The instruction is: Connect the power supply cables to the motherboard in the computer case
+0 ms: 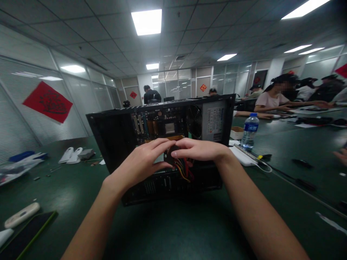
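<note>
An open black computer case (108,144) stands on the green table in front of me, its inside facing me. A motherboard (159,121) with slots and a pale square chip shows at the upper middle. A power supply (214,121) with a label sits at the upper right. My left hand (146,157) and my right hand (196,150) meet at the case's middle, fingers closed round a dark cable connector (168,157). Yellow, red and black wires (184,171) hang from it. My fingers partly hide the connector and the board behind.
A water bottle (249,130), a small box (236,133) and a white device (244,155) with a cable stand to the right. Left lie white objects (71,155), a plastic bag (20,167), a beige handheld device (22,215) and a black-green slab (29,234). Several people sit at the right.
</note>
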`<state>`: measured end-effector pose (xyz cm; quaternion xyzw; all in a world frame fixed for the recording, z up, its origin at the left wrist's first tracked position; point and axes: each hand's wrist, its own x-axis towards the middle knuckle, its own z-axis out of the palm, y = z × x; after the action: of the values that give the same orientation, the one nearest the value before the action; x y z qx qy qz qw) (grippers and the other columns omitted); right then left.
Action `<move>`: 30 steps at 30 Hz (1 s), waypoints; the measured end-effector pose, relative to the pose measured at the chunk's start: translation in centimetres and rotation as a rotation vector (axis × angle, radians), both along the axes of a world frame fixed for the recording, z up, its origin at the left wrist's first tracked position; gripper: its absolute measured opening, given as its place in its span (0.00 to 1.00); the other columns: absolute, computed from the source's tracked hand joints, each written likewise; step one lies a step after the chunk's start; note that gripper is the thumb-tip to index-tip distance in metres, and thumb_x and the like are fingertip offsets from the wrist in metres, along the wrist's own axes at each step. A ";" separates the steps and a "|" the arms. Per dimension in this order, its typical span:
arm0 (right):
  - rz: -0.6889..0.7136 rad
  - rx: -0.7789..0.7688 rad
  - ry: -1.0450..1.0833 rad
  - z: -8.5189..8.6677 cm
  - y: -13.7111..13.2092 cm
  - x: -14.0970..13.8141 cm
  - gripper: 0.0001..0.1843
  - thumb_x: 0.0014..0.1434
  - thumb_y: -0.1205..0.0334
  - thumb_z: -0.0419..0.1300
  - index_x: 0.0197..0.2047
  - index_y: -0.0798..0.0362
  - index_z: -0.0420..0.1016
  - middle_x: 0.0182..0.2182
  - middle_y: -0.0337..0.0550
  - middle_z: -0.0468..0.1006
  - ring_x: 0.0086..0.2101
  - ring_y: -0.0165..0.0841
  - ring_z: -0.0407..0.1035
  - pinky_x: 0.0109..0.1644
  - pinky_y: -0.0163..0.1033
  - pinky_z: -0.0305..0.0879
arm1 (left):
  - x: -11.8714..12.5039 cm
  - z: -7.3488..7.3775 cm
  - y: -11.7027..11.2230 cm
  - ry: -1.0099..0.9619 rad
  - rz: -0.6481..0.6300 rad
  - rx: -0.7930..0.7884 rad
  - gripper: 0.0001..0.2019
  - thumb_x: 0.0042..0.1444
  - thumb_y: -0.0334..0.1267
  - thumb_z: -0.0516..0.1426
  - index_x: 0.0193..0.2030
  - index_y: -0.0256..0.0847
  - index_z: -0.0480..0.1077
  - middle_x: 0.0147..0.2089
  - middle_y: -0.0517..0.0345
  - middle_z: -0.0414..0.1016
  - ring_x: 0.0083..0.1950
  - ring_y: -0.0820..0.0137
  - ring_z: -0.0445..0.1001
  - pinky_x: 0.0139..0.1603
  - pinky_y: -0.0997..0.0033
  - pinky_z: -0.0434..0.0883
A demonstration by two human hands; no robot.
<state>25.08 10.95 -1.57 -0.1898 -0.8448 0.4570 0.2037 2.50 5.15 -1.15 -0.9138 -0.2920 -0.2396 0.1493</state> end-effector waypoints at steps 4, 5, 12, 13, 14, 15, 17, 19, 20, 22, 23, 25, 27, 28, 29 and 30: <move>-0.009 -0.028 0.021 -0.2 0.1 -0.3 0.19 0.62 0.48 0.61 0.45 0.57 0.73 0.28 0.35 0.72 0.22 0.25 0.64 0.25 0.31 0.63 | -0.2 0.0 0.2 0.018 0.015 0.016 0.29 0.61 0.43 0.61 0.68 0.46 0.60 0.65 0.47 0.69 0.63 0.58 0.72 0.62 0.55 0.73; -0.015 -0.030 0.027 -0.2 0.1 -0.3 0.19 0.61 0.48 0.62 0.45 0.57 0.74 0.28 0.35 0.72 0.22 0.24 0.64 0.25 0.31 0.63 | -0.2 0.0 0.2 0.021 0.016 0.016 0.29 0.62 0.43 0.61 0.68 0.46 0.60 0.65 0.47 0.69 0.63 0.58 0.72 0.63 0.56 0.73; -0.027 0.020 0.092 -0.5 0.6 -0.1 0.22 0.61 0.48 0.63 0.50 0.56 0.77 0.35 0.40 0.76 0.33 0.29 0.68 0.33 0.33 0.67 | -0.2 -0.2 0.5 -0.010 0.005 0.002 0.29 0.62 0.41 0.61 0.68 0.47 0.60 0.64 0.48 0.70 0.62 0.59 0.72 0.63 0.56 0.72; -0.022 0.030 0.101 -0.6 0.7 -0.1 0.22 0.61 0.48 0.63 0.51 0.56 0.77 0.36 0.41 0.77 0.36 0.30 0.69 0.37 0.34 0.68 | -0.2 -0.2 0.6 -0.015 0.001 -0.004 0.29 0.62 0.41 0.61 0.69 0.47 0.60 0.64 0.48 0.70 0.63 0.59 0.72 0.63 0.56 0.72; -0.015 0.036 0.111 -0.6 0.8 -0.2 0.22 0.61 0.49 0.63 0.51 0.55 0.78 0.38 0.41 0.78 0.38 0.31 0.69 0.41 0.35 0.68 | -0.2 -0.2 0.6 -0.022 -0.005 -0.009 0.29 0.62 0.41 0.61 0.69 0.47 0.60 0.64 0.49 0.70 0.63 0.59 0.72 0.63 0.57 0.72; -0.008 0.037 0.123 -0.6 0.9 -0.2 0.22 0.61 0.49 0.63 0.52 0.55 0.78 0.39 0.41 0.78 0.40 0.32 0.69 0.44 0.37 0.68 | -0.2 -0.2 0.6 -0.029 -0.012 -0.015 0.29 0.62 0.41 0.61 0.69 0.47 0.60 0.64 0.49 0.70 0.63 0.59 0.72 0.63 0.57 0.72; 0.013 0.026 0.148 -0.7 1.0 -0.3 0.23 0.61 0.49 0.63 0.53 0.55 0.77 0.41 0.42 0.79 0.43 0.34 0.70 0.49 0.39 0.67 | -0.2 -0.2 0.7 -0.046 -0.024 -0.024 0.30 0.62 0.40 0.61 0.69 0.48 0.59 0.64 0.49 0.71 0.62 0.60 0.72 0.63 0.57 0.72; 0.043 0.010 0.172 -0.7 1.0 -0.3 0.23 0.62 0.49 0.63 0.54 0.55 0.77 0.42 0.42 0.79 0.45 0.34 0.70 0.53 0.40 0.66 | -0.3 -0.2 0.8 -0.060 -0.033 -0.034 0.30 0.62 0.41 0.61 0.69 0.48 0.59 0.63 0.49 0.71 0.62 0.60 0.72 0.62 0.57 0.73; 0.057 0.004 0.176 -0.7 1.0 -0.3 0.23 0.62 0.49 0.63 0.54 0.56 0.77 0.43 0.43 0.79 0.45 0.34 0.70 0.54 0.40 0.65 | -0.3 -0.2 0.8 -0.065 -0.036 -0.041 0.30 0.62 0.41 0.60 0.70 0.48 0.59 0.63 0.49 0.71 0.62 0.60 0.72 0.62 0.57 0.73; 0.079 0.003 0.167 -0.6 1.0 -0.3 0.23 0.62 0.49 0.62 0.54 0.57 0.76 0.43 0.43 0.79 0.45 0.33 0.70 0.55 0.39 0.65 | -0.5 -0.3 1.0 -0.074 -0.043 -0.062 0.30 0.62 0.41 0.61 0.69 0.49 0.59 0.63 0.49 0.70 0.62 0.60 0.72 0.62 0.58 0.73; 0.089 0.006 0.156 -0.6 0.9 -0.3 0.23 0.63 0.50 0.62 0.53 0.57 0.76 0.43 0.44 0.79 0.44 0.33 0.71 0.54 0.39 0.65 | -0.6 -0.3 1.0 -0.078 -0.046 -0.075 0.30 0.62 0.42 0.61 0.69 0.49 0.59 0.63 0.49 0.70 0.62 0.60 0.72 0.62 0.58 0.73; 0.104 0.012 0.137 -0.5 1.0 -0.2 0.23 0.62 0.50 0.63 0.53 0.58 0.77 0.43 0.44 0.79 0.44 0.33 0.71 0.53 0.39 0.65 | -0.7 -0.3 1.2 -0.085 -0.053 -0.101 0.30 0.61 0.42 0.61 0.69 0.50 0.60 0.64 0.50 0.69 0.62 0.60 0.72 0.61 0.59 0.73; 0.117 0.012 0.134 -0.5 1.0 -0.2 0.23 0.63 0.50 0.63 0.53 0.59 0.77 0.42 0.45 0.80 0.43 0.33 0.71 0.53 0.39 0.66 | -0.9 -0.2 1.3 -0.083 -0.058 -0.122 0.30 0.61 0.42 0.62 0.69 0.51 0.61 0.63 0.50 0.69 0.62 0.59 0.72 0.60 0.59 0.73; 0.120 0.010 0.134 -0.5 1.1 -0.3 0.23 0.63 0.50 0.62 0.52 0.59 0.77 0.42 0.45 0.80 0.43 0.33 0.71 0.53 0.39 0.66 | -1.0 -0.2 1.3 -0.083 -0.061 -0.132 0.30 0.61 0.42 0.62 0.69 0.51 0.62 0.63 0.49 0.69 0.61 0.59 0.72 0.60 0.59 0.73; 0.120 0.009 0.133 -0.5 1.1 -0.3 0.23 0.63 0.50 0.62 0.52 0.59 0.77 0.42 0.45 0.80 0.43 0.33 0.71 0.53 0.39 0.66 | -1.1 -0.1 1.4 -0.084 -0.065 -0.143 0.29 0.61 0.41 0.62 0.69 0.52 0.62 0.63 0.49 0.69 0.61 0.59 0.73 0.60 0.59 0.73; 0.119 0.008 0.131 -0.5 1.2 -0.3 0.23 0.63 0.50 0.62 0.52 0.60 0.77 0.42 0.45 0.80 0.43 0.32 0.71 0.53 0.39 0.66 | -1.1 -0.1 1.4 -0.086 -0.070 -0.155 0.29 0.61 0.41 0.62 0.69 0.52 0.62 0.63 0.49 0.69 0.61 0.59 0.73 0.60 0.58 0.73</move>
<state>24.74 12.12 -2.12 -0.1080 -0.8413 0.4764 0.2315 1.38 6.53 -1.28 -0.9212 -0.2837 -0.2604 0.0568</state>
